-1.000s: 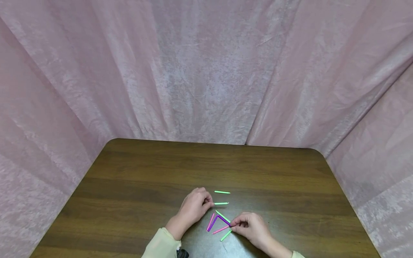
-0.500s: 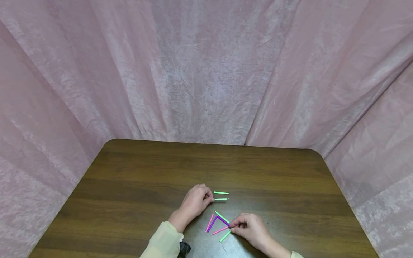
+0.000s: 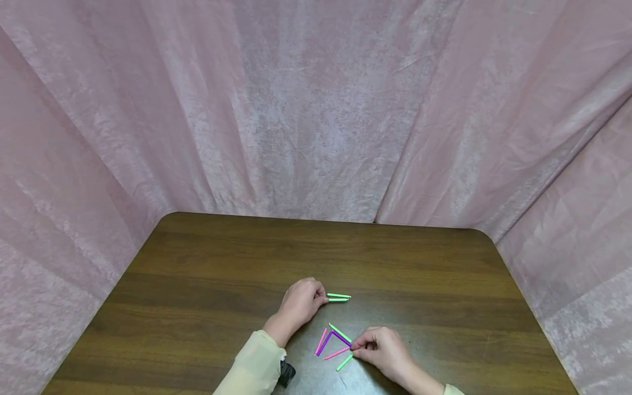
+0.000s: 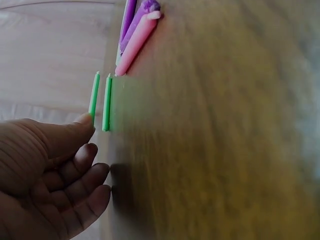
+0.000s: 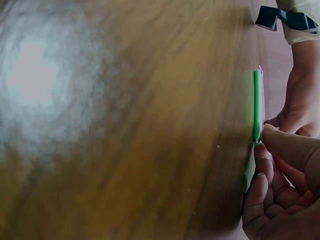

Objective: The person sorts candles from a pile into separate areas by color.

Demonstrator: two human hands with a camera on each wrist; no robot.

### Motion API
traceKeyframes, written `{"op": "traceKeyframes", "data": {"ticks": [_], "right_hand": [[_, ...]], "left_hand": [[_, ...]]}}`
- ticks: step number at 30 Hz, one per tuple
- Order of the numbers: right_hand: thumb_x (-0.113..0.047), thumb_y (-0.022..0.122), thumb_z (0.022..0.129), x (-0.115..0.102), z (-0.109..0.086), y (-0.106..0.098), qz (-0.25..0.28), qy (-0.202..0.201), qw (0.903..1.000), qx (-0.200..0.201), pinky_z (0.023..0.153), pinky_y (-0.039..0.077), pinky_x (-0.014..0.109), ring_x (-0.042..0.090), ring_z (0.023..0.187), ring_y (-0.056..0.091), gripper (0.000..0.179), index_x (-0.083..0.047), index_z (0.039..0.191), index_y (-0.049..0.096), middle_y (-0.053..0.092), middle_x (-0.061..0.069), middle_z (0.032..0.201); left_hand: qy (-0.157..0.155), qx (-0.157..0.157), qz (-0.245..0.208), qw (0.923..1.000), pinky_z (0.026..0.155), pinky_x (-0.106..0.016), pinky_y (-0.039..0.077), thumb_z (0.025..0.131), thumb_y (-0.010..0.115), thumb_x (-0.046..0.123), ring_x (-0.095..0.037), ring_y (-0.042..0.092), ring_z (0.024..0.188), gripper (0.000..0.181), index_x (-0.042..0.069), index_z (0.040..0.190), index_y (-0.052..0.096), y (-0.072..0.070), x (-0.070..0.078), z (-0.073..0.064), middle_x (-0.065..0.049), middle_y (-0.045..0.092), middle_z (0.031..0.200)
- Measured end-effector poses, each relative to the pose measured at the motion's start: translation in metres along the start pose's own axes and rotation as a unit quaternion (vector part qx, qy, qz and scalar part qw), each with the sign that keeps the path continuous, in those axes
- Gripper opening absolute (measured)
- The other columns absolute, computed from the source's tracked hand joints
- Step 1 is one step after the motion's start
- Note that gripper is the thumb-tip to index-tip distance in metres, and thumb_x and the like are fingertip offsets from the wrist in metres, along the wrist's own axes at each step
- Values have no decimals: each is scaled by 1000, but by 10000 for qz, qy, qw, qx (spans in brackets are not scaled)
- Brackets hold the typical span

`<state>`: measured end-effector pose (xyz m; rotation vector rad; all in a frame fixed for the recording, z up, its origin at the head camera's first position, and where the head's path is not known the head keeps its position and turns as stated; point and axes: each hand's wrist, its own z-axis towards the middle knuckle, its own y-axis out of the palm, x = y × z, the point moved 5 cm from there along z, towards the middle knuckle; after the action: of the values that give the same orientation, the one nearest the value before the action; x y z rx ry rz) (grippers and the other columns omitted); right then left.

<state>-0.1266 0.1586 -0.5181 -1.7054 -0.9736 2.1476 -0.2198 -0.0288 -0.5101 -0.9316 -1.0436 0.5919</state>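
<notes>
My left hand (image 3: 302,302) pinches the end of a slim green candle (image 4: 94,97) between thumb and forefinger. A second green candle (image 4: 107,105) lies on the table right beside it. Nearer to me, my right hand (image 3: 382,351) has thumb and forefinger together at the end of a pink candle (image 3: 337,354). A purple candle (image 3: 340,337) meets the same fingertips. Below them lies a green candle (image 5: 257,105), one end right at the thumb. Another purple candle (image 3: 324,343), a pink candle (image 3: 320,341) and a green candle (image 3: 339,331) complete the cluster.
The brown wooden table (image 3: 222,263) has rounded far corners. Pink velvet curtains (image 3: 316,109) hang behind it and on both sides. A black wrist strap (image 3: 286,373) sits at the left sleeve cuff (image 3: 254,362).
My left hand has moved its green candle away from me, up close alongside the other far green candle. The right hand has stayed in place at the cluster.
</notes>
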Motion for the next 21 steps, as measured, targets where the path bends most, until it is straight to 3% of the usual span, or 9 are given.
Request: {"op": "traceKeyframes", "data": {"ticks": [21], "right_hand": [[-5, 81, 71, -4, -1, 0, -20, -452, 9990, 24, 51, 41, 17, -7, 59, 46, 12, -14, 74, 74, 59, -15, 69]], "left_hand": [[-58, -17, 39, 10000, 61, -30, 44, 79, 80, 24, -11, 52, 68, 21, 20, 67, 64, 3, 0, 6, 12, 47, 67]]}}
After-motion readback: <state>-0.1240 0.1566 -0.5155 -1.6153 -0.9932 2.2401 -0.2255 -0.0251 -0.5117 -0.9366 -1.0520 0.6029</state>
